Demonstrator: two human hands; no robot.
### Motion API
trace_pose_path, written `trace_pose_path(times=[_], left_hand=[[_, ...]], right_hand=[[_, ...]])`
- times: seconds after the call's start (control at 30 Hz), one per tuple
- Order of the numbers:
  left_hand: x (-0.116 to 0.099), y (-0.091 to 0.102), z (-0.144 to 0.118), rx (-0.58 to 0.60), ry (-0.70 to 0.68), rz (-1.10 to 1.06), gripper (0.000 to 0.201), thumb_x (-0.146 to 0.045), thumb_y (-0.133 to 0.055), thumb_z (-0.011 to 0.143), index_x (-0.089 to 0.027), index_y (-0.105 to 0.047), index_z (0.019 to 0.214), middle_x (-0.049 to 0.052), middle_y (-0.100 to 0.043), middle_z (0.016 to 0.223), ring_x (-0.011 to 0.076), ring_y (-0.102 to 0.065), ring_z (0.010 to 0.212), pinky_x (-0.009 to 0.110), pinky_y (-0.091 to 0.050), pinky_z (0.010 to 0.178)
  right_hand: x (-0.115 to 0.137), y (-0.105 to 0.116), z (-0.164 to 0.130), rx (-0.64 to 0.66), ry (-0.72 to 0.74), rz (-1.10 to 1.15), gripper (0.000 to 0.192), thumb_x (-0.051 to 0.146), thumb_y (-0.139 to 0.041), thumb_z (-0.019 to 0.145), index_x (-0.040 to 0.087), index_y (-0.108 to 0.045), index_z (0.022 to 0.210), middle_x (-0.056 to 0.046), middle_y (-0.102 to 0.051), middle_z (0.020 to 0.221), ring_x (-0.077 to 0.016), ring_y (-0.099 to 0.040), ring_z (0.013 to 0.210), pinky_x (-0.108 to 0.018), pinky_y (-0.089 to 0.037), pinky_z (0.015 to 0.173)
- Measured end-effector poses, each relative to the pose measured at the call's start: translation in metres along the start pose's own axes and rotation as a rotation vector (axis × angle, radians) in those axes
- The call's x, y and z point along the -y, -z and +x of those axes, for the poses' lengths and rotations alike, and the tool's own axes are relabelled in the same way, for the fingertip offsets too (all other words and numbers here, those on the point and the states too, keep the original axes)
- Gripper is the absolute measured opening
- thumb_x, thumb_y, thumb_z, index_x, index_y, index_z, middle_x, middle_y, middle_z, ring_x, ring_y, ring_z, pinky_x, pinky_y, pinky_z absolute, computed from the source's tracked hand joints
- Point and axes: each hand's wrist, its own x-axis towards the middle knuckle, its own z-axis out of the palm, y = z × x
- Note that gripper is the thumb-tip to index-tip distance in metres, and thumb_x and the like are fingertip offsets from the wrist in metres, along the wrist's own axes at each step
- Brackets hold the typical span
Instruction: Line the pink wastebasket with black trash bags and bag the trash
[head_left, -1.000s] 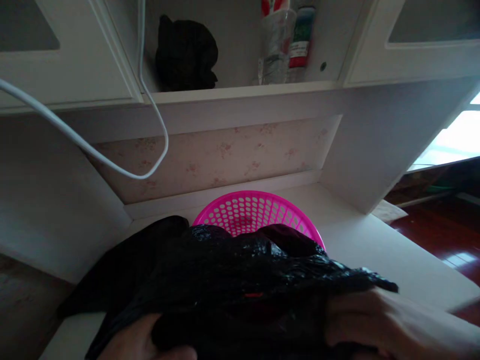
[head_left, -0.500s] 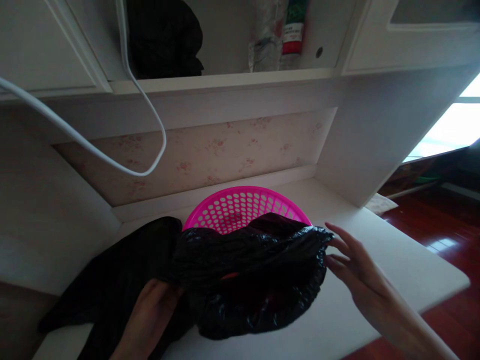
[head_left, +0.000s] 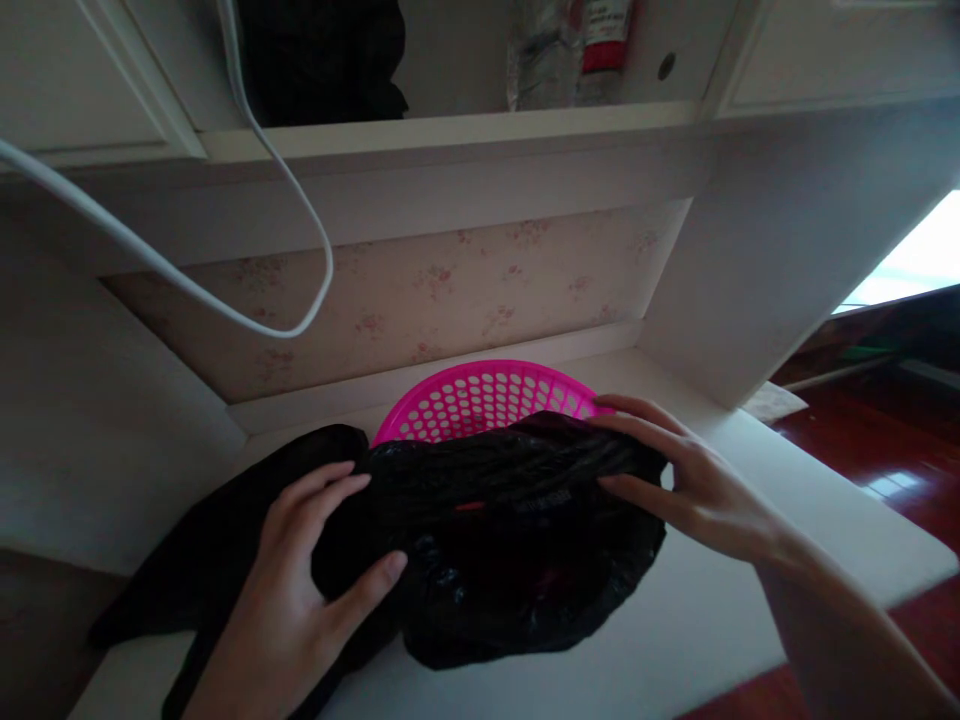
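Note:
A pink perforated plastic basket (head_left: 442,400) stands on the white desktop, tilted or seen from above. A black plastic garbage bag (head_left: 525,625) is draped over its near side, covering much of it and hanging open in folds. At the bag's left edge, my left hand (head_left: 300,590) is spread, thumb apart from the fingers. My right hand (head_left: 682,475) lies over the bag's upper right side and the basket rim, fingers stretched and thumb apart, touching the bag. To the left lies a black cloth-like item (head_left: 225,530), partly behind my left hand.
Overhead, a shelf (head_left: 465,130) holds a black bundle (head_left: 322,60), a clear plastic package (head_left: 544,60) and a red-and-white container (head_left: 604,45). A white cable (head_left: 187,290) hangs in front at left. The desktop (head_left: 727,610) ends at right above a reddish floor (head_left: 900,470).
My left hand has risen from under the bag's left edge and spread its fingers. My right hand has moved left, from the bag's right edge to over the bag and rim.

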Motion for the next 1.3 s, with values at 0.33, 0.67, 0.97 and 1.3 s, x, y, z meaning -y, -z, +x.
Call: trace_pose_path(times=[0.33,0.67,0.97,1.3], left_hand=[[-0.008,0.0,0.062,0.181,0.05,-0.051,0.035,-0.057,-0.061,0.094,-0.029,-0.077,0.11,0.004,-0.076,0.122,0.0301,-0.069,0.119,0.046,-0.047,0.112],[-0.018,-0.006,0.096,0.105,0.407,-0.47,0.051,-0.063,-0.081,0.073,-0.023,-0.071,0.103,0.003,-0.078,0.093,0.0303,-0.074,0.096,0.036,-0.058,0.082],[-0.009,-0.005,0.103,0.188,0.281,-0.318,0.046,-0.059,-0.082,0.073,-0.023,-0.079,0.101,0.007,-0.082,0.104,0.0348,-0.074,0.1,0.043,-0.056,0.092],[-0.012,-0.016,0.109,0.098,0.517,-0.609,0.049,-0.05,-0.089,0.065,-0.023,-0.072,0.102,0.0,-0.079,0.088,0.0215,-0.07,0.076,0.03,-0.053,0.071]], right_hand=[[-0.009,-0.006,0.038,-0.299,-0.31,0.048,0.025,0.026,-0.058,0.081,0.025,-0.073,0.101,-0.001,-0.077,0.084,-0.02,-0.069,0.073,-0.031,-0.05,0.065],[-0.009,-0.005,0.069,-0.057,-0.497,0.404,0.046,0.043,-0.078,0.08,0.024,-0.071,0.121,-0.004,-0.079,0.084,-0.0233,-0.072,0.071,-0.031,-0.055,0.058],[-0.025,0.002,0.071,-0.048,-0.325,0.136,0.016,0.038,-0.071,0.078,0.023,-0.067,0.08,0.002,-0.065,0.064,-0.0175,-0.058,0.063,-0.026,-0.039,0.054],[-0.025,-0.011,0.101,-0.155,-0.356,0.311,0.03,0.018,-0.061,0.077,0.022,-0.069,0.106,-0.003,-0.077,0.093,-0.0202,-0.065,0.081,-0.028,-0.044,0.069]])
